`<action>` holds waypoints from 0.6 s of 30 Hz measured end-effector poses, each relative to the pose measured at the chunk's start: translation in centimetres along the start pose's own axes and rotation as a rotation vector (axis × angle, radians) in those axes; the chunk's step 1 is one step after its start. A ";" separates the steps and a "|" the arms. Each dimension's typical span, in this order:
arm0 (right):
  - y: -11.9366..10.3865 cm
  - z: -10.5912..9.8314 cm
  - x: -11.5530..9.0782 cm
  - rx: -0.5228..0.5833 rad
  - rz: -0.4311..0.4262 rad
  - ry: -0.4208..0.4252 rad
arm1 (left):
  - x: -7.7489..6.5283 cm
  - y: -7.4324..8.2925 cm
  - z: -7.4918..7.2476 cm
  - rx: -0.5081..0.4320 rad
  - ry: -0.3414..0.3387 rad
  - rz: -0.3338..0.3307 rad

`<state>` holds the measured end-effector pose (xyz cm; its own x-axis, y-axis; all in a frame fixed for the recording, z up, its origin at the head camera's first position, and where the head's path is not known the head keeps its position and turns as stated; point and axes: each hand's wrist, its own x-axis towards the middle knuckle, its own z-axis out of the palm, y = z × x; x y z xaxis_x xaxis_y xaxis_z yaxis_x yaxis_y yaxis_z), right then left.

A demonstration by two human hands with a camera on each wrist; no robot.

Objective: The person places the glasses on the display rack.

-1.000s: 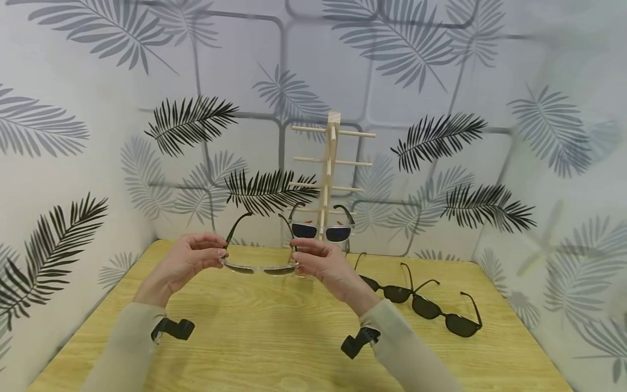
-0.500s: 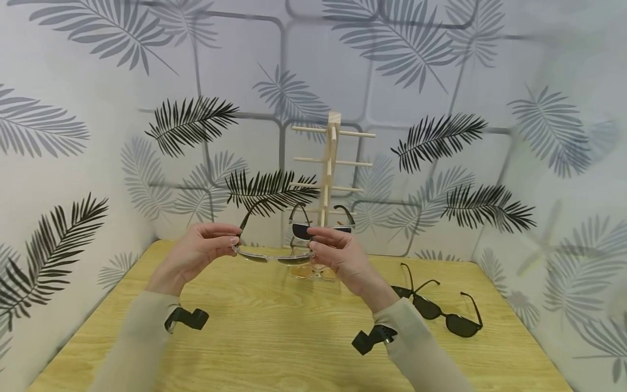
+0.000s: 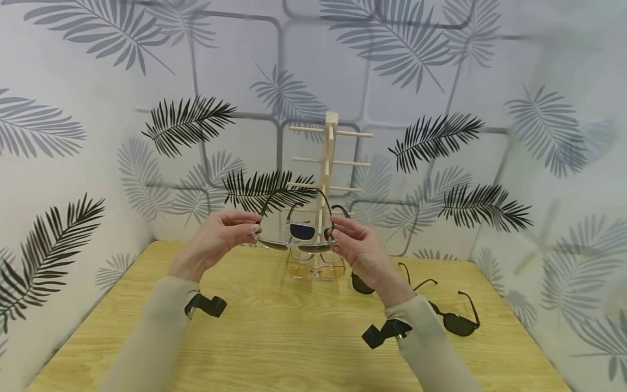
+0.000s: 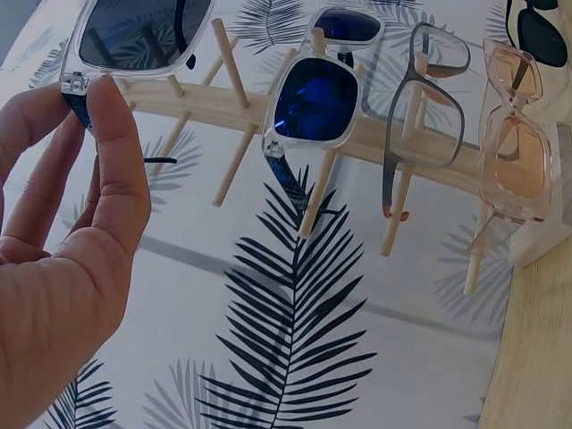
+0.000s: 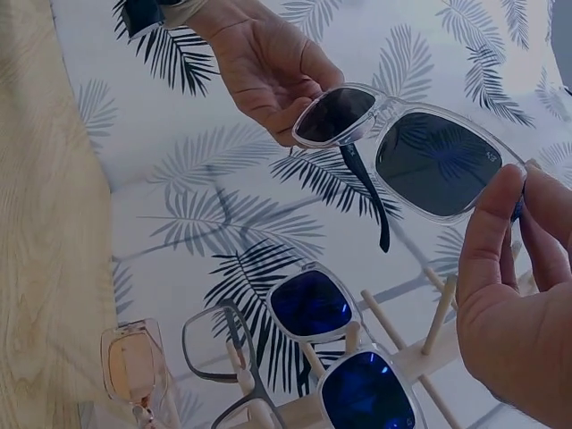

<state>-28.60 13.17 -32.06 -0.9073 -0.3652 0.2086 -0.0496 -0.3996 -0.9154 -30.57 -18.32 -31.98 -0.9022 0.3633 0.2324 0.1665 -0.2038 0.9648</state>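
Note:
Clear-framed sunglasses [image 3: 272,245] with dark lenses and dark temples are held level between both hands, temples pointing towards the rack. My left hand [image 3: 215,239] pinches their left hinge corner between thumb and fingers; my right hand [image 3: 364,253] pinches the right one. Just behind stands a wooden glasses rack [image 3: 331,130] with paired pegs. Blue-lensed sunglasses [image 4: 317,98] in a clear frame hang on it, partly covered by the held pair in the head view. Below those are grey-framed glasses [image 4: 463,125], then orange-tinted glasses [image 3: 300,271] at the bottom.
Two black sunglasses lie on the wooden table [image 3: 274,337] to the right: one [image 3: 361,284] partly behind my right hand, another [image 3: 460,324] partly behind my right forearm. Bare upper pegs [image 3: 355,163] stick out both sides of the rack. Leaf-patterned sheeting [image 3: 235,65] surrounds the table.
Both hands have carried the clear-framed sunglasses right and upward, from left of the rack to in front of it. Their temples now overlap the rack's middle pegs in the head view.

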 end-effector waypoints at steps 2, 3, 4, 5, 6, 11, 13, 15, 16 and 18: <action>-0.2 -0.3 0.0 0.026 0.007 0.016 | 0.5 0.1 0.4 0.014 0.009 -0.015; -0.3 -0.5 -0.1 0.041 0.008 0.024 | 0.7 0.1 0.6 0.022 0.012 -0.020; -0.4 -0.7 -0.1 0.057 0.010 0.029 | 1.0 0.1 0.8 0.024 0.015 -0.025; -0.5 -0.9 -0.1 0.075 0.010 0.031 | 1.2 0.2 1.0 0.024 0.018 -0.026; -0.6 -1.1 0.0 0.093 0.009 0.032 | 1.5 0.2 1.2 0.021 0.021 -0.026; -1.0 -2.1 0.2 0.168 -0.002 0.024 | 2.9 0.5 2.0 -0.015 0.046 -0.019; -1.2 -2.4 0.4 0.185 -0.007 0.028 | 3.3 0.7 2.3 -0.027 0.057 -0.019; -1.5 -2.7 0.6 0.189 -0.006 0.038 | 3.7 0.8 2.7 -0.032 0.069 -0.026; -1.6 -2.8 0.7 0.193 -0.003 0.041 | 3.8 0.9 2.8 -0.034 0.075 -0.033; -1.8 -3.1 1.0 0.195 0.006 0.049 | 4.1 0.9 3.1 -0.041 0.087 -0.043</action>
<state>-30.72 16.14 -31.23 -0.9269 -0.3285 0.1815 0.0337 -0.5546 -0.8315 -32.84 -14.22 -29.75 -0.9396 0.2926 0.1776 0.1120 -0.2276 0.9673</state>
